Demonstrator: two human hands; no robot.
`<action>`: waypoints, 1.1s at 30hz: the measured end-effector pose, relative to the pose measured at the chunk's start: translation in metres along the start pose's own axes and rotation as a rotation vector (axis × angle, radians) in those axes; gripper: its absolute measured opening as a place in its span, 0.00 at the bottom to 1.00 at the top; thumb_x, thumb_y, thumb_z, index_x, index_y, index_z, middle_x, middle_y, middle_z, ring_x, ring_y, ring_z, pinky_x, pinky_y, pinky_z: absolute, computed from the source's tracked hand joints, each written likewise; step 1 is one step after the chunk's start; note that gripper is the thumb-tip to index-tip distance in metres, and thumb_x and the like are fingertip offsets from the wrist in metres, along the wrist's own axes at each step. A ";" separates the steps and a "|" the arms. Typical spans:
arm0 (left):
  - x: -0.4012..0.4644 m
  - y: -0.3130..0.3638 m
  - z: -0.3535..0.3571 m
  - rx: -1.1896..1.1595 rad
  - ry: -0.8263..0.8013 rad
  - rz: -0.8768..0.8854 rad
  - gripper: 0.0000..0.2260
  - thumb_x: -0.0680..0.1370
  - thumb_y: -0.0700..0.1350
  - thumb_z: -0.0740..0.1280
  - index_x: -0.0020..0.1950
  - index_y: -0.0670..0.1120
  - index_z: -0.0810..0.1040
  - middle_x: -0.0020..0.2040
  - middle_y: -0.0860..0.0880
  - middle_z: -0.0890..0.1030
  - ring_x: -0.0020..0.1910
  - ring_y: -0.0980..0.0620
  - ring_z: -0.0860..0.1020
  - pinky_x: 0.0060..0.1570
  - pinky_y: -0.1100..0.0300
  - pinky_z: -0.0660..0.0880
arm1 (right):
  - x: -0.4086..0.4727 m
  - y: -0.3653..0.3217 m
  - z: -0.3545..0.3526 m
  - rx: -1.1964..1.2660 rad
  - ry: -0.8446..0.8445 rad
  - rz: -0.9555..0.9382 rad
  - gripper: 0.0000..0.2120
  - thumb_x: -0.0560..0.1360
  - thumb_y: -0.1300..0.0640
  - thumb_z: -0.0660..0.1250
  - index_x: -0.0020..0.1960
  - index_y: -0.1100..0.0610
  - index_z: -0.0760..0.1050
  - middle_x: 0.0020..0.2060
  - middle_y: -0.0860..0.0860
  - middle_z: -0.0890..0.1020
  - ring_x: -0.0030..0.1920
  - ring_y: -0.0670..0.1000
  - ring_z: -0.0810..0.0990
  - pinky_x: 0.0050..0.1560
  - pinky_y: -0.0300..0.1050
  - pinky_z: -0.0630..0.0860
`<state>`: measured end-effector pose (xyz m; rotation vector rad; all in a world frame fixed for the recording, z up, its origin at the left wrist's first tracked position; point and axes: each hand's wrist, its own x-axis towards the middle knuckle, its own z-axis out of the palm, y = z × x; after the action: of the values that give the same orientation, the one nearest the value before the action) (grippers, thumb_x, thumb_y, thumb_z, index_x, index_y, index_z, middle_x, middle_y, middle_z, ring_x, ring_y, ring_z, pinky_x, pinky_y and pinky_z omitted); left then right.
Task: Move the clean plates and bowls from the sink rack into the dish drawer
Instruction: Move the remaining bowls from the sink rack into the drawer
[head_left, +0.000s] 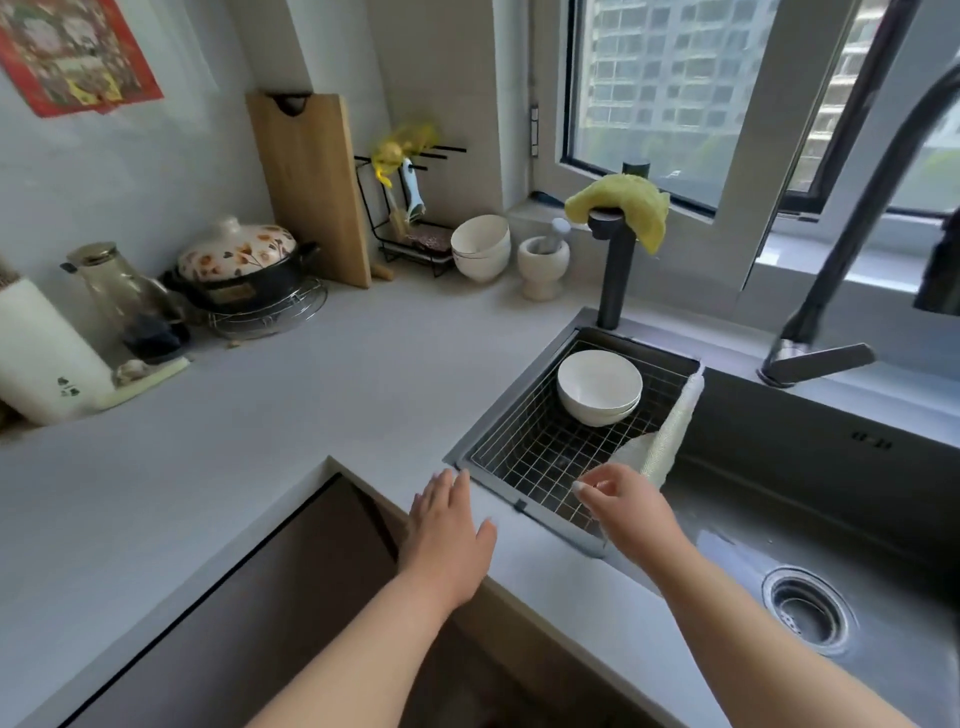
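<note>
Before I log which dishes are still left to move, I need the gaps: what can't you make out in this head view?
- Dish drawer: its inside is dark and cut off by the bottom edge, so its contents cannot be seen.
- Stacked bowls in the sink rack: the top bowl hides the count below.
- Rack's right side: a white cloth covers it.
- Right hand: fingers curled; whether they pinch anything is unclear.
- Left hand: hovering or touching the counter is unclear.

Bright, even daylight comes through the window (670, 88) at upper right, leaving the desk (270, 415) pale with soft shadows. Wide-angle distortion bends the edges; the tap (852, 234) and far objects look slightly blurred.
</note>
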<state>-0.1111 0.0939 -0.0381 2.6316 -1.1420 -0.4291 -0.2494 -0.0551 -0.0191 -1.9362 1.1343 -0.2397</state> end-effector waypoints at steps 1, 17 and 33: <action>0.010 0.001 0.004 0.024 -0.020 0.004 0.31 0.83 0.56 0.52 0.80 0.45 0.42 0.80 0.46 0.42 0.78 0.50 0.40 0.76 0.53 0.40 | 0.006 0.001 -0.003 -0.010 0.009 0.018 0.12 0.77 0.46 0.63 0.56 0.52 0.75 0.46 0.48 0.81 0.40 0.46 0.79 0.34 0.39 0.73; 0.131 -0.017 0.027 0.237 -0.037 0.132 0.34 0.80 0.62 0.43 0.77 0.46 0.33 0.77 0.48 0.33 0.75 0.52 0.31 0.74 0.49 0.33 | 0.160 0.013 0.009 -0.049 0.079 0.258 0.25 0.77 0.51 0.65 0.70 0.52 0.62 0.37 0.51 0.79 0.33 0.49 0.77 0.30 0.42 0.71; 0.146 -0.019 0.027 0.277 -0.029 0.179 0.34 0.80 0.63 0.45 0.78 0.47 0.34 0.78 0.48 0.34 0.76 0.51 0.32 0.75 0.47 0.35 | 0.212 0.028 0.029 0.021 0.275 0.242 0.09 0.75 0.52 0.69 0.41 0.55 0.71 0.38 0.56 0.81 0.35 0.57 0.82 0.36 0.54 0.82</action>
<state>-0.0125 -0.0043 -0.0944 2.7238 -1.5297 -0.2932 -0.1306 -0.2114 -0.1083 -1.7637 1.5269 -0.3923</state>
